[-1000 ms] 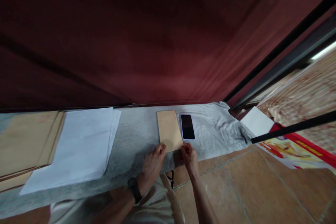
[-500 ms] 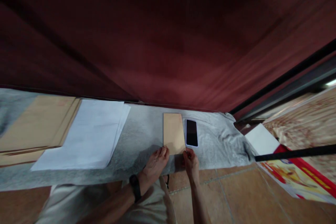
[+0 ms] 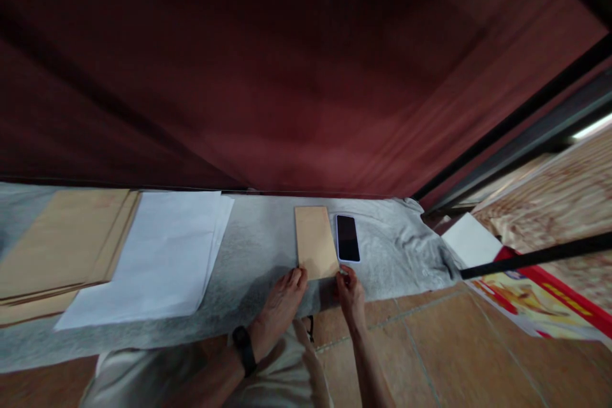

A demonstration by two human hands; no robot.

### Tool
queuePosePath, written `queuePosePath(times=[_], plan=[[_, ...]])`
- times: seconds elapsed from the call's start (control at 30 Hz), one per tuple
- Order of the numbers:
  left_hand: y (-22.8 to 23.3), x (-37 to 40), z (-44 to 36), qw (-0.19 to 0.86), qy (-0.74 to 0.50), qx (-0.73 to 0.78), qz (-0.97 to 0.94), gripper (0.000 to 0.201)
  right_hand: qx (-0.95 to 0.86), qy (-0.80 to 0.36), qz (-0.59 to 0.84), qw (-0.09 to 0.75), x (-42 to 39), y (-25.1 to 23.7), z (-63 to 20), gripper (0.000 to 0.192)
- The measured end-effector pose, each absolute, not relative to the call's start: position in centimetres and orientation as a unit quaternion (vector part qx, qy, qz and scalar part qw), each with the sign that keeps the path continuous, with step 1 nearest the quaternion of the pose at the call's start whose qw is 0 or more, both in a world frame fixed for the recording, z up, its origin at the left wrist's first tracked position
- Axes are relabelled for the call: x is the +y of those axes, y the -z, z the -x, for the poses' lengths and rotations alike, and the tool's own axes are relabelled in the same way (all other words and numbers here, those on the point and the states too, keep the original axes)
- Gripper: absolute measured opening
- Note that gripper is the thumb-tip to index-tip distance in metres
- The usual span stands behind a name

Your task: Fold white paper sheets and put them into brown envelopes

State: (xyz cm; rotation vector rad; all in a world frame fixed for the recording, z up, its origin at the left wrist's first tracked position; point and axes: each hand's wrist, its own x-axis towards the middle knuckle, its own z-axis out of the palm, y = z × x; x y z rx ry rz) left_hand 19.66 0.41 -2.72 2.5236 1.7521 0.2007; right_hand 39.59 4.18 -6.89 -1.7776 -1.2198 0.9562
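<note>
A small brown paper envelope (image 3: pixel 315 242) lies flat on the grey cloth in front of me. My left hand (image 3: pixel 285 293) is at its near left corner, fingers closed together on the edge. At the near right corner, my right hand (image 3: pixel 351 293) pinches the paper between thumb and fingers. Just right of the envelope, a dark-screened phone (image 3: pixel 348 239) with a pale rim lies apart from it, beyond my right hand. My fingertips partly cover the envelope's near corners.
Larger brown envelopes (image 3: pixel 62 236) are stacked at the left, overlapping white paper sheets (image 3: pixel 153 255). Grey cloth (image 3: pixel 253 236) covers the narrow surface, with a dark red panel (image 3: pixel 287 108) behind. A black bar (image 3: pixel 540 256) crosses a colourful printed box (image 3: pixel 535 299) at the right.
The camera view has tilted slightly. Both hands stay at the envelope's near corners, and the envelope and phone keep their places on the cloth.
</note>
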Motion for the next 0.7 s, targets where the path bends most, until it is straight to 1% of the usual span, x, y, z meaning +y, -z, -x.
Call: queuePosePath(times=[0.07, 0.17, 0.33, 0.43, 0.5, 0.6, 0.7], plan=[[2.9, 0.0, -19.5, 0.031, -0.07, 0.571, -0.818, 0.047, -0.485, -0.37, 0.69, 0.389, 4.0, 6.9, -39.5, 0.06], [3.7, -0.6, -19.0, 0.035, -0.079, 0.572, -0.816, 0.049, -0.498, -0.34, 0.697, 0.388, 3.8, 6.7, -39.5, 0.055], [5.1, -1.9, -17.7, 0.036, -0.104, 0.535, -0.838, 0.054, -0.545, -0.232, 0.707, 0.386, 3.4, 5.3, -39.7, 0.047], [5.3, -2.8, -16.6, 0.047, -0.122, 0.516, -0.847, 0.052, -0.582, -0.198, 0.69, 0.382, 3.0, 4.5, -39.2, 0.044], [5.4, -3.5, -15.8, 0.051, -0.134, 0.515, -0.845, 0.051, -0.601, -0.205, 0.665, 0.393, 2.6, 4.2, -38.1, 0.041], [5.6, -4.4, -14.2, 0.047, -0.147, 0.525, -0.837, 0.05, -0.634, -0.246, 0.604, 0.415, 1.6, 4.2, -35.0, 0.036], [5.5, -5.3, -12.1, 0.025, -0.167, 0.564, -0.809, 0.045, -0.685, -0.304, 0.522, 0.407, 0.1, 4.5, -30.9, 0.032]])
